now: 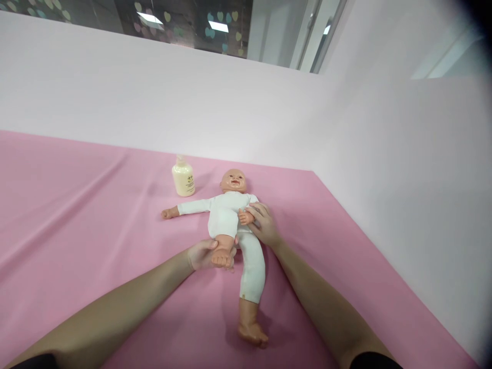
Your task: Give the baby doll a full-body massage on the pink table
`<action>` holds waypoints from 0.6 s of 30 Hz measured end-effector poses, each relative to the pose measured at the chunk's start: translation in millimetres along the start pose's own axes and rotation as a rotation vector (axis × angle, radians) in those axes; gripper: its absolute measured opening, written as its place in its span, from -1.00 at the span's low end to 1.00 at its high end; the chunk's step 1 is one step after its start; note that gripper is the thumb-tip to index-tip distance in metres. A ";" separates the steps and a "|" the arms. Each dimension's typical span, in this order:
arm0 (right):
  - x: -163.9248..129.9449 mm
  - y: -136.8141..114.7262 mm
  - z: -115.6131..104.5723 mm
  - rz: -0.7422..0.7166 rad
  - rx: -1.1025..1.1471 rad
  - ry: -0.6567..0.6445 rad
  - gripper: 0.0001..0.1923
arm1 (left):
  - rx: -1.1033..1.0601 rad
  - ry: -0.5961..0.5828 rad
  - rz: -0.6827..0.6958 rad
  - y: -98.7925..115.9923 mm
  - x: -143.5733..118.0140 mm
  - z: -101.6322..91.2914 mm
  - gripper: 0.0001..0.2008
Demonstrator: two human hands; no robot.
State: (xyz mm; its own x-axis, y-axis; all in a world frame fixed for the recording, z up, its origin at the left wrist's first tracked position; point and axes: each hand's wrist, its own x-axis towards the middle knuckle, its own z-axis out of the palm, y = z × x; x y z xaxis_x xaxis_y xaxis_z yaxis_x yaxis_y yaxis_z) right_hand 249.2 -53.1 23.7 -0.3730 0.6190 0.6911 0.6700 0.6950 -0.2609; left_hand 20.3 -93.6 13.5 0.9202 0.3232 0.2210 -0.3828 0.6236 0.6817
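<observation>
A baby doll [226,203] in a white cloth suit lies on its back on the pink surface, head away from me. One of its legs is bent up, with the bare foot [222,256] pointing toward me. My left hand [205,253] is wrapped round that leg at the ankle. The other leg [252,266] lies stretched out in my direction. My right hand [264,224] has its fingers closed round the doll's hand [246,217] and forearm, over its belly. The doll's other arm [194,206] reaches out to the left, touched by neither hand.
A pump bottle [183,179] of pale yellow liquid stands left of the doll's head. The pink sheet [96,220] has folds at the left. White walls [154,102] rise behind and at the right [403,154], with a window [184,23] above the back one.
</observation>
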 end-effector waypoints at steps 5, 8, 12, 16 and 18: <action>0.2 -0.9 -0.7 0.006 -0.008 -0.020 -0.62 | 0.014 0.027 -0.003 -0.8 -2.1 -2.4 -0.47; 0.1 -1.1 -0.5 0.005 -0.022 -0.027 -0.62 | 0.014 0.044 0.004 -1.2 -3.3 -3.3 -0.47; -0.1 -1.0 -0.3 0.000 -0.029 -0.024 -0.62 | 0.017 0.023 0.027 -2.1 -3.6 -5.2 -0.48; 0.0 -1.0 -0.4 0.007 -0.025 -0.025 -0.62 | 0.015 0.040 0.022 -3.1 -3.6 -7.3 -0.45; 0.2 -1.0 -0.2 0.011 -0.024 -0.026 -0.62 | 0.020 0.055 0.022 -3.3 -3.5 -7.6 -0.46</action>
State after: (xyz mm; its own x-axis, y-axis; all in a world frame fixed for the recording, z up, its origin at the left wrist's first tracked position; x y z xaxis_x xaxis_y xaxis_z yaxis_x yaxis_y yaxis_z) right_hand 248.5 -53.8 24.2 -0.3821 0.6362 0.6703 0.6891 0.6794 -0.2520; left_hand 17.7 -91.4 5.2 0.9053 0.3755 0.1984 -0.4010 0.6018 0.6907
